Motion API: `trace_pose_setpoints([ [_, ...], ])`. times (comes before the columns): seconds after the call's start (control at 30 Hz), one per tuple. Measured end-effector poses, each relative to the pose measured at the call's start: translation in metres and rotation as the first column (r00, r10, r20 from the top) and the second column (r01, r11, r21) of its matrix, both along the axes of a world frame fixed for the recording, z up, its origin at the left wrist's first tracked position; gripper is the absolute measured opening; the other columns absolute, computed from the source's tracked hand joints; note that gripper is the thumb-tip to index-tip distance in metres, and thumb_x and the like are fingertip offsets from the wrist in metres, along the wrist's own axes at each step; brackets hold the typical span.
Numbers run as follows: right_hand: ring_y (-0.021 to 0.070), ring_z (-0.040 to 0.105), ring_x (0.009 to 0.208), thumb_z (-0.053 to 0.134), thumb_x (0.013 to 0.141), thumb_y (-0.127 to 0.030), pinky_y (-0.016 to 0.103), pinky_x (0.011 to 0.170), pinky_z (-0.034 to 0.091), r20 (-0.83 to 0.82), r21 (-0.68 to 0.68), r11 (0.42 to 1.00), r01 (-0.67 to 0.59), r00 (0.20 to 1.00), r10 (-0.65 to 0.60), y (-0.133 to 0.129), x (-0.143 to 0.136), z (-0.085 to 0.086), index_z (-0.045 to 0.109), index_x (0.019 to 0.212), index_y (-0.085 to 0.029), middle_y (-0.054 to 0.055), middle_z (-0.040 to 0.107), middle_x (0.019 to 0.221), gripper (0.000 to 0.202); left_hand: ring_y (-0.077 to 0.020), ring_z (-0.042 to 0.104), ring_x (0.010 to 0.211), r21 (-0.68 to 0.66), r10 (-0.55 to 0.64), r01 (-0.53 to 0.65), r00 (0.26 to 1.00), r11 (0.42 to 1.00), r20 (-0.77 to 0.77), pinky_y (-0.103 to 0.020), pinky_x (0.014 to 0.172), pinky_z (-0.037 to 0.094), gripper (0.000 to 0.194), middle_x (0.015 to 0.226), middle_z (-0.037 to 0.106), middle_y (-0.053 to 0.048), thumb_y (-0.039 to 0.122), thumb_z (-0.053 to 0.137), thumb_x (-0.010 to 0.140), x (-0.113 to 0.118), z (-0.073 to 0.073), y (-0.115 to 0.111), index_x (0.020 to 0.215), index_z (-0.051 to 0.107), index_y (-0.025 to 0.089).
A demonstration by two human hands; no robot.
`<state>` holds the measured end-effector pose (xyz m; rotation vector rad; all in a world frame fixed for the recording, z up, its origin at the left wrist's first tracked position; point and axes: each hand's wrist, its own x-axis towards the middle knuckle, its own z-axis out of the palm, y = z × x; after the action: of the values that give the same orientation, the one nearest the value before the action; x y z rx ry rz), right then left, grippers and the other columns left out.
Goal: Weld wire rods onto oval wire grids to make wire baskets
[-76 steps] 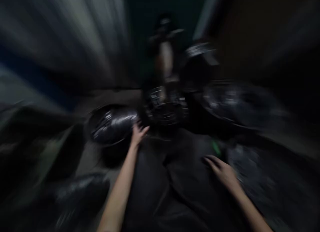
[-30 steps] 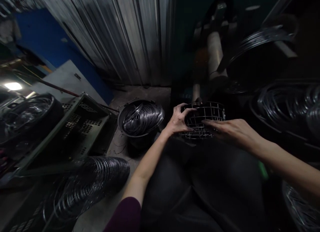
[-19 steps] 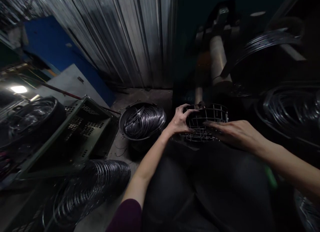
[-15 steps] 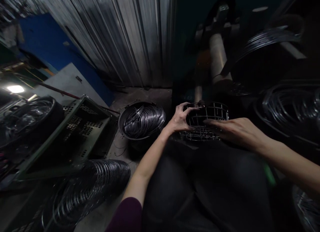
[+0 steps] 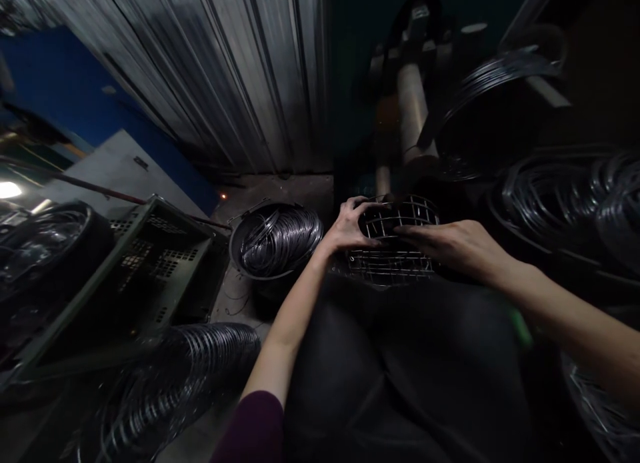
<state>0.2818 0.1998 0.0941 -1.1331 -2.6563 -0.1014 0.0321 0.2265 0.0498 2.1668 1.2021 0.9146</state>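
Note:
A round wire basket (image 5: 391, 264) made of thin metal rods sits in front of my lap, below the machine's steel shaft. My left hand (image 5: 349, 226) grips its left side, fingers over the far rim and thumb along the near rim. From the right, my right hand (image 5: 453, 242) rests on the near right part of the basket, its fingers close together and reaching over the opening. That hand's thumb is hidden. Dark shadow inside the basket hides its bottom.
A bucket of metal rings (image 5: 283, 243) stands on the floor at left. Beyond it are a green plastic crate (image 5: 195, 276) and a row of wire hoops (image 5: 220, 346). The machine shaft (image 5: 413, 103) rises ahead. More wire coils (image 5: 560, 196) lie at right.
The view has shifted slightly to the right, so the surroundings appear farther left. Both hands stay on the wire basket with nearly the same hold.

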Motion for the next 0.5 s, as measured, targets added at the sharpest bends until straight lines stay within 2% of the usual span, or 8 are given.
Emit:
trace_pose_setpoints([
  [0.1, 0.0203, 0.065, 0.066, 0.057, 0.094, -0.034, 0.027, 0.049, 0.032, -0.086, 0.035, 0.999, 0.033, 0.996, -0.03, 0.011, -0.002, -0.007, 0.07, 0.118, -0.029, 0.001, 0.068, 0.091, 0.028, -0.0282, 0.037, 0.131, -0.016, 0.034, -0.034, 0.999, 0.999, 0.005, -0.045, 0.114, 0.034, 0.088, 0.134, 0.038, -0.011, 0.034, 0.09, 0.05, 0.001, 0.0, 0.014, 0.13, 0.056, 0.021],
  [0.23, 0.0196, 0.066, 0.079, 0.054, 0.096, -0.034, 0.026, 0.057, 0.04, -0.209, 0.042, 0.998, 0.04, 0.978, -0.031, 0.018, -0.004, -0.013, 0.07, 0.118, -0.026, 0.001, 0.068, 0.103, 0.029, -0.0274, 0.037, 0.131, 0.003, 0.03, -0.03, 1.0, 1.0, 0.007, -0.044, 0.115, 0.032, 0.087, 0.133, 0.039, -0.012, 0.034, 0.089, 0.049, 0.001, 0.001, 0.026, 0.129, 0.057, 0.019],
  [0.33, 0.0186, 0.063, 0.079, 0.045, 0.098, -0.049, 0.027, 0.062, 0.044, -0.329, 0.032, 0.993, 0.109, 0.94, -0.093, 0.013, -0.004, -0.013, 0.072, 0.107, -0.018, 0.008, 0.066, 0.105, 0.043, -0.0283, 0.038, 0.131, 0.03, 0.016, -0.016, 1.0, 0.999, 0.003, -0.045, 0.116, 0.03, 0.088, 0.133, 0.04, -0.014, 0.038, 0.088, 0.049, 0.0, 0.0, 0.028, 0.129, 0.057, 0.015],
  [0.43, 0.0162, 0.056, 0.069, 0.036, 0.094, -0.07, 0.028, 0.061, 0.044, -0.442, -0.012, 0.983, 0.185, 0.881, -0.171, 0.012, -0.007, -0.011, 0.071, 0.091, -0.013, 0.013, 0.061, 0.091, 0.067, -0.0293, 0.037, 0.131, 0.028, 0.014, -0.014, 1.0, 1.0, -0.001, -0.046, 0.116, 0.031, 0.088, 0.134, 0.039, -0.014, 0.039, 0.088, 0.05, -0.001, -0.002, 0.034, 0.129, 0.057, 0.015],
  [0.5, 0.0156, 0.054, 0.066, 0.034, 0.089, -0.079, 0.028, 0.061, 0.044, -0.497, -0.055, 0.975, 0.215, 0.841, -0.214, 0.016, -0.011, -0.008, 0.07, 0.085, -0.012, 0.012, 0.058, 0.083, 0.076, -0.0296, 0.037, 0.131, 0.017, 0.029, -0.029, 1.0, 0.999, -0.002, -0.046, 0.115, 0.032, 0.086, 0.135, 0.038, -0.013, 0.037, 0.088, 0.052, -0.002, -0.003, 0.04, 0.129, 0.056, 0.018],
])
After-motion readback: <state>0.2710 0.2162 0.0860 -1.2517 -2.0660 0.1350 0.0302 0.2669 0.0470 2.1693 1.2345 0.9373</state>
